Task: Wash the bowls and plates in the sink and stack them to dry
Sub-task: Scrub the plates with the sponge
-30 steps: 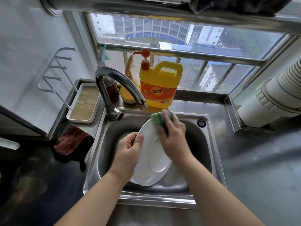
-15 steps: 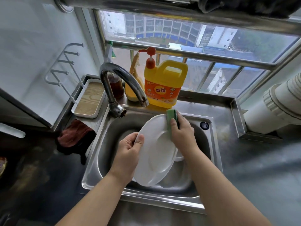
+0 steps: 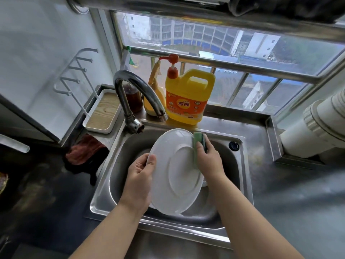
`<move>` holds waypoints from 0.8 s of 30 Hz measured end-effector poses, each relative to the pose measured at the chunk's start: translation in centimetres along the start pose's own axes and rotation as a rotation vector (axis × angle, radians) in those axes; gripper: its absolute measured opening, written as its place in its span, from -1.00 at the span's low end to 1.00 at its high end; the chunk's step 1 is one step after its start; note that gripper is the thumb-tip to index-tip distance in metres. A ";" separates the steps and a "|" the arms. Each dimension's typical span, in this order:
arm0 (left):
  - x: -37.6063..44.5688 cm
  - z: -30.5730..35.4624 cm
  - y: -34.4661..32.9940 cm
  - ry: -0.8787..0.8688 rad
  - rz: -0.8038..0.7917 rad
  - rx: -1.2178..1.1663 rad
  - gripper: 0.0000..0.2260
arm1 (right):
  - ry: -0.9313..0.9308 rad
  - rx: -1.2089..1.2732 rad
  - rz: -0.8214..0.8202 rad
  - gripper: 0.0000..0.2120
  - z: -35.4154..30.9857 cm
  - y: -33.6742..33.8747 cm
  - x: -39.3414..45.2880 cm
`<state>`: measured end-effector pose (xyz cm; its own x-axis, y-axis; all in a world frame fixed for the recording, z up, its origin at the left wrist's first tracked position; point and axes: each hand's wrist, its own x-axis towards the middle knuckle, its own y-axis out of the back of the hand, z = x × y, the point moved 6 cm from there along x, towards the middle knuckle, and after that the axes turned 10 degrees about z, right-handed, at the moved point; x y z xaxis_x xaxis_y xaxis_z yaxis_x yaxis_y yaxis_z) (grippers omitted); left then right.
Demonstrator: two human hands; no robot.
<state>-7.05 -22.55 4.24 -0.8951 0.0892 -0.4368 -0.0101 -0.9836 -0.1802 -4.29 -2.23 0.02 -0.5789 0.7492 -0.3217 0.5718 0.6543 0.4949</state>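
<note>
We're holding a white plate (image 3: 175,172) tilted on edge over the steel sink (image 3: 242,176), at frame centre. Our left hand (image 3: 139,181) grips the plate's rim at 9 o'clock, thumb on the near face, fingers curled behind. Our right hand (image 3: 209,159) clamps a green sponge (image 3: 198,141) against the rim at about 2 o'clock, fingers wrapped over it. The plate's lower edge sits down inside the basin; we can't tell if it touches the bottom. Another white dish (image 3: 204,183) peeks out behind the plate at 3 o'clock, mostly hidden.

The curved faucet (image 3: 138,94) stands at 11 o'clock of the sink, spout ending just above the plate's top edge. The yellow detergent jug (image 3: 188,98) with red pump sits on the ledge at 12 o'clock, a yellow spray bottle (image 3: 155,101) just beside it and a brown jar (image 3: 133,100) behind the faucet. A tray with wood insert (image 3: 104,113) lies at 10 o'clock with a white rack (image 3: 74,75) rising from it. A red cloth (image 3: 84,152) is at 9 o'clock on the counter.
</note>
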 end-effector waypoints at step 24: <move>3.7 2.1 -0.1 0.210 -0.392 0.221 -0.80 | 0.434 0.070 -0.109 -0.49 -4.3 4.5 0.3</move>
<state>-11.27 -22.48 4.46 -0.6964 0.4660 -0.5458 -0.4424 -0.8776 -0.1849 -4.39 0.51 5.61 -0.8197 0.5727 0.0069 0.5232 0.7438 0.4160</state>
